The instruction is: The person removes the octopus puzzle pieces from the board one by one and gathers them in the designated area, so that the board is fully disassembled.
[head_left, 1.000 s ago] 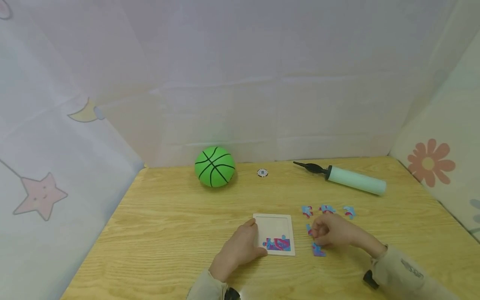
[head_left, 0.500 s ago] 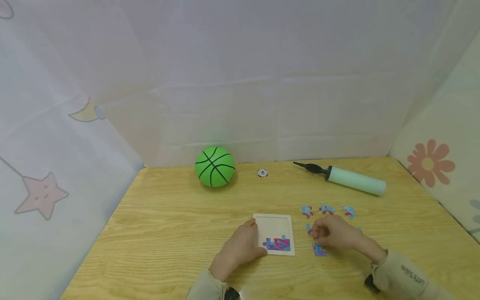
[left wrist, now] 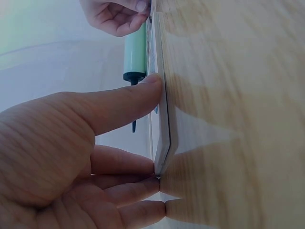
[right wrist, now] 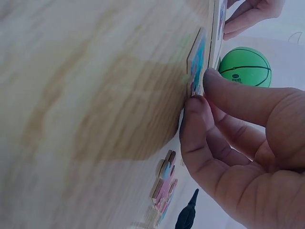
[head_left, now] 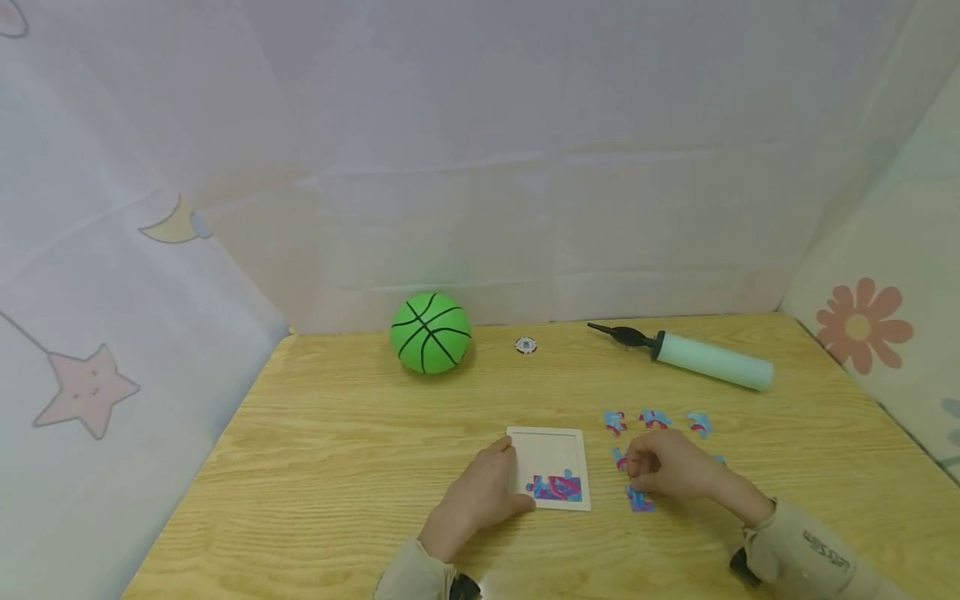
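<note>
A square white puzzle board (head_left: pixel 543 454) lies on the table, with joined pink, purple and blue pieces (head_left: pixel 558 488) along its near side. My left hand (head_left: pixel 480 493) holds the board at its left; in the left wrist view the thumb (left wrist: pixel 126 102) presses the edge and the other fingers rest against the board's side. To the board's right, my right hand (head_left: pixel 671 467) pinches a jigsaw piece (head_left: pixel 640 501) between thumb and forefinger. The right wrist view shows this piece (right wrist: pixel 196 62) low over the wood, its near end hidden by the fingertips.
Loose jigsaw pieces (head_left: pixel 655 419) lie in a row beyond my right hand, and another piece (head_left: pixel 619 459) shows at its fingertips. Farther back are a green ball (head_left: pixel 431 332), a poker chip (head_left: pixel 526 345) and a pale green hand pump (head_left: pixel 712 361). Cloth walls surround the table.
The right hand has shifted slightly to the right and the pinched jigsaw piece has moved a little with it. A blue piece edge now shows behind that hand. The left hand stays on the board.
</note>
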`<move>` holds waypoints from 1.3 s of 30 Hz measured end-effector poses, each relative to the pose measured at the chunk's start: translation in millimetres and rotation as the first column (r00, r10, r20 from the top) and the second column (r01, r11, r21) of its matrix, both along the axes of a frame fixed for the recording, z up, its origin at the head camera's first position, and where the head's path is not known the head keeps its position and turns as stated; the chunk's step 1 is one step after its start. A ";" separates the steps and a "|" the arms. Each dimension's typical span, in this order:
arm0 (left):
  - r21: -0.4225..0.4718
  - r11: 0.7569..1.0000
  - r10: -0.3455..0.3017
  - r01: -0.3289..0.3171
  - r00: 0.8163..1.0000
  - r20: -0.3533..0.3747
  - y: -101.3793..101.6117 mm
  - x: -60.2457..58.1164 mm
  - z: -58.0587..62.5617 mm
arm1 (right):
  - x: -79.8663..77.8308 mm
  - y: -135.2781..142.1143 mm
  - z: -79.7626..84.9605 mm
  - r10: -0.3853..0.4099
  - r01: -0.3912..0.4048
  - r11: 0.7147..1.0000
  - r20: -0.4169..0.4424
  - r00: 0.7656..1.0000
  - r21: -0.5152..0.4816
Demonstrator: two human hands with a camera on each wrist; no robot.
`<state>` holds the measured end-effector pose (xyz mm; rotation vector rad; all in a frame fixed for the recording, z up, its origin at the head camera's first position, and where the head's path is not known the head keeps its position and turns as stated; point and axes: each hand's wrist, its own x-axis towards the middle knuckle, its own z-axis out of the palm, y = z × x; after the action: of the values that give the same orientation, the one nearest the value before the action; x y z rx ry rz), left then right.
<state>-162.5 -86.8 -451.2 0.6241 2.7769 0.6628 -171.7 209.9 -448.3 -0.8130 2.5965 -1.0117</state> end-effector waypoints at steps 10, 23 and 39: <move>-0.010 1.000 0.006 -0.006 1.000 0.004 -1.5 -0.7 0.7 | -10.7 -20.1 9.0 -0.004 0.004 1.000 0.000 1.000 0.011; -0.003 0.999 -0.035 0.035 0.998 -0.043 -0.6 -1.6 1.1 | -35.7 -90.7 15.1 0.130 -0.129 0.992 0.092 0.987 -0.009; -0.025 0.999 -0.045 0.044 0.998 -0.035 -1.9 -1.5 1.1 | -50.9 -113.5 10.7 0.221 -0.230 0.973 0.192 0.956 0.024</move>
<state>-164.0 -88.6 -450.1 0.6974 2.7908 0.6131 -222.6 96.4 -437.6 -0.9294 2.2982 -0.9115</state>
